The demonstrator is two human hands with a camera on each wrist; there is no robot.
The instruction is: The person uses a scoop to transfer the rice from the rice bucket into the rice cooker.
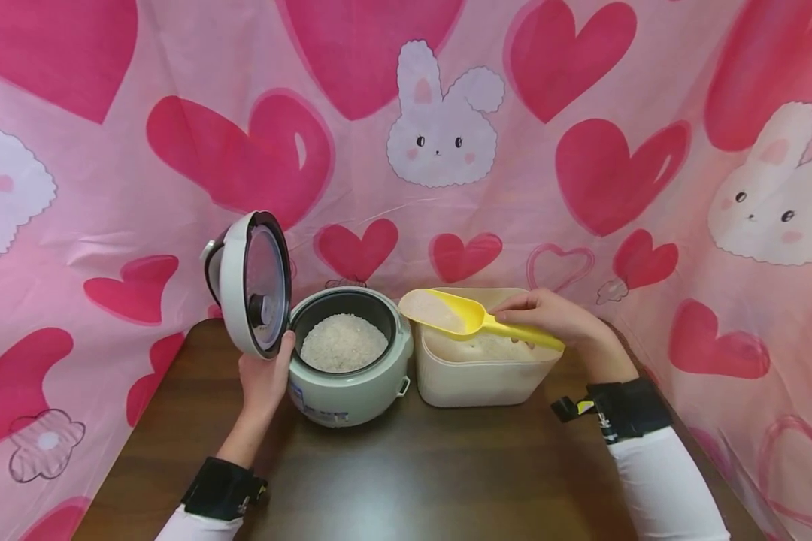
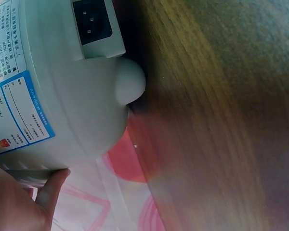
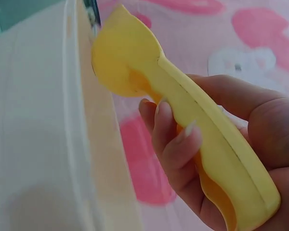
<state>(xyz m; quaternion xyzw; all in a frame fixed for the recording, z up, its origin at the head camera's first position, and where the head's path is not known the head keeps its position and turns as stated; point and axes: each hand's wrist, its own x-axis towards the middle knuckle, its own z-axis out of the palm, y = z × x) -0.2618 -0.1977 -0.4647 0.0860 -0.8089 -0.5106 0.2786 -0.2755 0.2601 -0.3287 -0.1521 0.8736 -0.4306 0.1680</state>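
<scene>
A pale green rice cooker (image 1: 352, 402) stands with white rice (image 1: 343, 343) in its dark inner pot. Its lid (image 1: 231, 285) is tipped up on the left side. My left hand (image 1: 264, 379) holds the lid's lower edge by the cooker's rim, the thumb in front and the other fingers mostly hidden behind. My right hand (image 1: 555, 315) grips the handle of a yellow scoop (image 3: 207, 130), fingers curled round it. White rice fills the scoop's bowl, which is held over the left side of a cream rice bin (image 1: 483, 383), close to the cooker's right rim. More rice lies in the bin.
The cooker and bin stand side by side at the back of a dark wooden table (image 1: 406, 473). Behind them hangs a pink cloth (image 1: 365, 188) with hearts and rabbits. A power socket (image 2: 92, 21) is on the cooker's side.
</scene>
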